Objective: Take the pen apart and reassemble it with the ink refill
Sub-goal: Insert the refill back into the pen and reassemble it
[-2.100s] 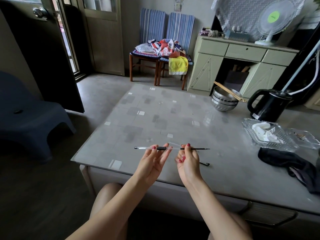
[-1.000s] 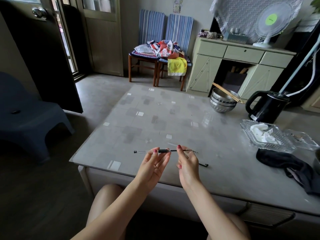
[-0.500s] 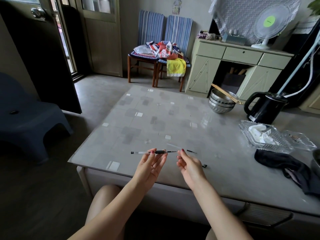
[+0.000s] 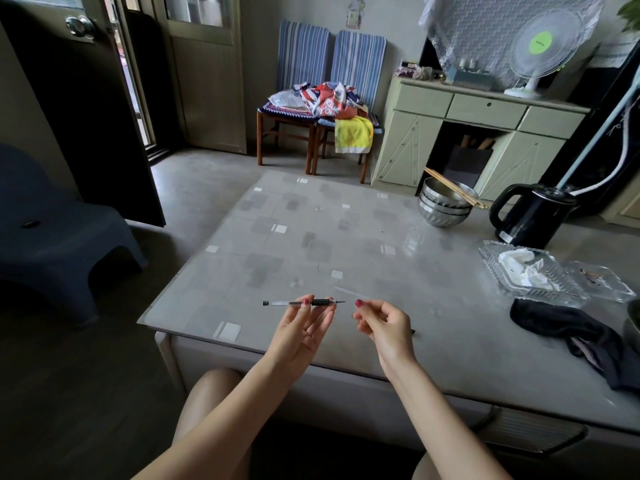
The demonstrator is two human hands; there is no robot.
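Observation:
My left hand [image 4: 300, 336] pinches a pen [image 4: 320, 301] by its black ribbed grip and holds it level just above the table's [image 4: 311, 244] near edge. The pen has a clear barrel with a black end on the left, and its fine tip points right. My right hand [image 4: 388, 327] hovers a short way right of the tip with loosely curled fingers and nothing in them. A thin clear tube [image 4: 346, 292] lies on the table just beyond the hands. A small black part [image 4: 412, 330] peeks out from behind my right hand.
Stacked steel bowls [image 4: 445, 207] with chopsticks and a black kettle [image 4: 531, 216] stand at the table's far right. A glass tray [image 4: 519, 271] with tissue and a dark cloth [image 4: 568, 327] lie at the right. A blue plastic chair [image 4: 52, 230] is on the left.
The black refill that stuck out to the right has slid into the barrel; only the tip shows now. My right hand has let go of it and drawn slightly right.

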